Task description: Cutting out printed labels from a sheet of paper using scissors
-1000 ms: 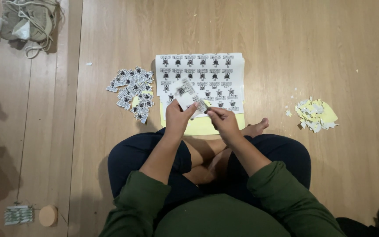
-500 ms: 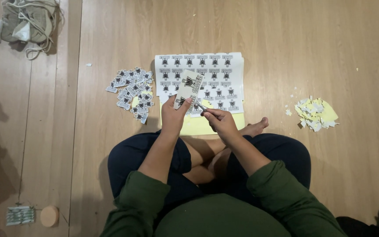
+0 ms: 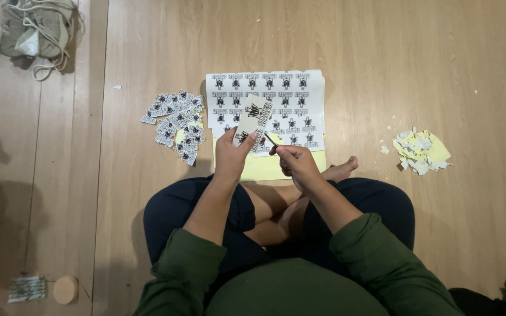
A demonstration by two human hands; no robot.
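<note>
Change: the strip of printed stickers now stands higher and more tilted in the left hand than a moment ago, when it lay lower against the sheet; the right hand has stayed close beside it.
Far left: a pair of pale laced shoes lies at the top corner of the wooden floor; near the bottom edge sit a small round wooden disc and a little printed packet.
Cut pile: a heap of small cut-out stickers lies left of the sheet, just beside it.
Sheet: a white sticker sheet with rows of dark prints lies flat on a pale yellow backing sheet, in front of the crossed legs.
Left hand: fingers closed on the lower end of the strip, thumb on top, holding it above the sheet.
Right hand: fingers curled round a thin dark tool; whether it is a blade or scissors cannot be told. Its tip nearly meets the strip's lower edge.
Far right: a pile of white and yellow paper scraps lies well apart from the sheet.
</note>
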